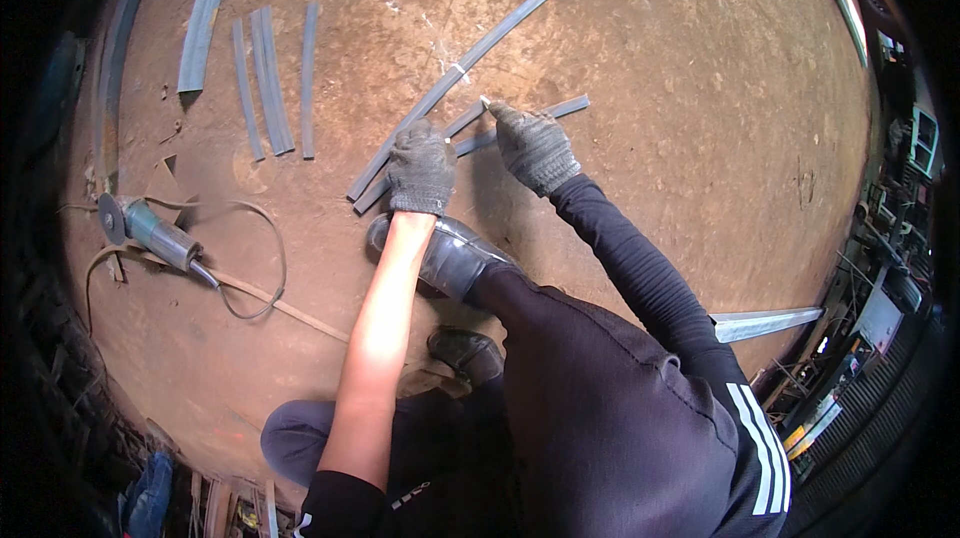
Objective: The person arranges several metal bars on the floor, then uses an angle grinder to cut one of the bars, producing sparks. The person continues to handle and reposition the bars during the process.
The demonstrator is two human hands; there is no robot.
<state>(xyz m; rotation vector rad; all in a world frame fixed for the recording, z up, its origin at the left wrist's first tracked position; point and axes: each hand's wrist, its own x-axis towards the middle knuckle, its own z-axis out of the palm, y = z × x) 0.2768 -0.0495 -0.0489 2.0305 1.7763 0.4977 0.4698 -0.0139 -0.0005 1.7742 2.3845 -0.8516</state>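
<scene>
My left hand [421, 170], in a grey knit glove, is closed over a short grey metal bar [466, 121], pressing it beside a long metal bar [520, 13]. The long bar lies slanted on the floor, with a white mark across it. My right hand [537, 149], also gloved, pinches a small white chalk-like piece [485, 100] at the short bar's far end. Another short bar [572, 106] lies under and beyond the right hand. The left fingers partly hide the bars.
Several cut metal strips [270, 83] lie at the far left, near a wider metal channel [208, 23]. An angle grinder [158, 235] with its cord rests on the brown floor [700, 128] at left. My boot [455, 258] is just below the bars. Metal clutter lines the right edge.
</scene>
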